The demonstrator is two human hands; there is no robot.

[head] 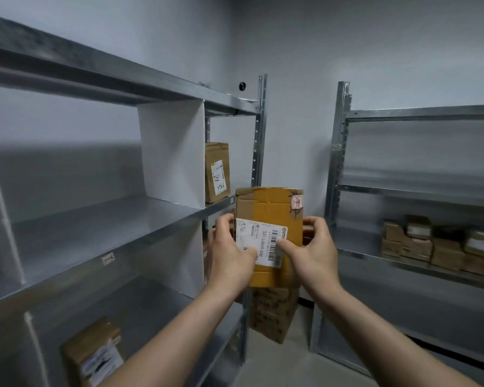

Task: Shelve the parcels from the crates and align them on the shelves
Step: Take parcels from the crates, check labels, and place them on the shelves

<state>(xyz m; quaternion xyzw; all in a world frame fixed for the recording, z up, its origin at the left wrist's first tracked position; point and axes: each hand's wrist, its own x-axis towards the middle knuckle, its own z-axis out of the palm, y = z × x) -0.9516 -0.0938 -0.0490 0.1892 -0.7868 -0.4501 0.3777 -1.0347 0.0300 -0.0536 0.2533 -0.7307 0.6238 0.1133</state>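
Both of our forearms reach forward from the bottom of the view, and between them we hold one cardboard parcel (268,236) upright in the air, its long axis running top to bottom, the white shipping label facing us. Our left hand (229,255) curls round the parcel's left edge with the thumb lying on the label; our right hand (313,252) grips the right edge the same way, thumb pressed near the barcode. Neither hand is nearer than the other; they sit level on either side.

Taking the held parcel as our landmark: up and to its left, just beyond its top corner, a standing parcel (217,172) marked with handwritten numbers occupies the far bay of the left shelf unit (101,236). A white divider panel (173,152) stands left of that parcel. We judge the open shelf board left of the divider to be the likeliest spot, so the move goes leftward and slightly up.

Directly behind and above the parcel rises the shelf upright (259,129), which we must clear. Below it, a printed carton (274,311) sits on the floor. Far right, stacked parcels (436,244) fill another shelf. Down-left lies one more labelled parcel (92,350).
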